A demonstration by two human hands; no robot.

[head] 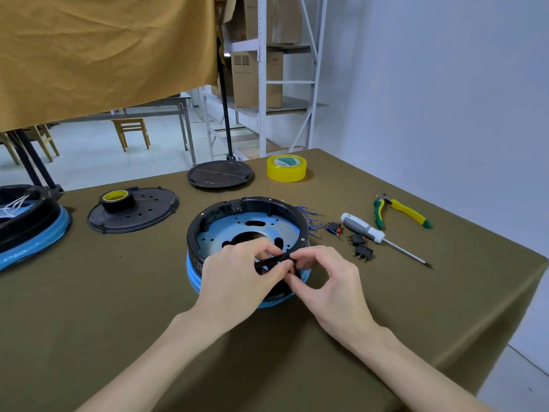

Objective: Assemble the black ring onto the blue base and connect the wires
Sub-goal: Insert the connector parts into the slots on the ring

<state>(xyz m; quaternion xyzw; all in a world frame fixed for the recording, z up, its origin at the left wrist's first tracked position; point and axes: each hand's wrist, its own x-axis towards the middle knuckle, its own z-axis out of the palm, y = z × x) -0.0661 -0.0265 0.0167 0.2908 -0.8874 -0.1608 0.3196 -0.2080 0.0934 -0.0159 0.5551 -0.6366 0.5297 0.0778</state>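
Note:
The black ring (225, 212) sits on the blue base (228, 233) in the middle of the olive table. Blue wires (312, 221) stick out past the ring's right side. Over the near rim, my left hand (240, 272) and my right hand (323, 278) meet, both pinching a thin black strip (273, 261) between fingertips. Something small and red shows just under the right fingertips. The near part of the ring is hidden behind my hands.
Right of the base lie black switches (362, 252), a grey-handled screwdriver (365, 230) and yellow-green pliers (398, 211). Yellow tape (286, 168), a black disc (219, 173), and a black lid with a black tape roll (117, 199) sit behind. Another blue-and-black assembly (26, 230) stands far left.

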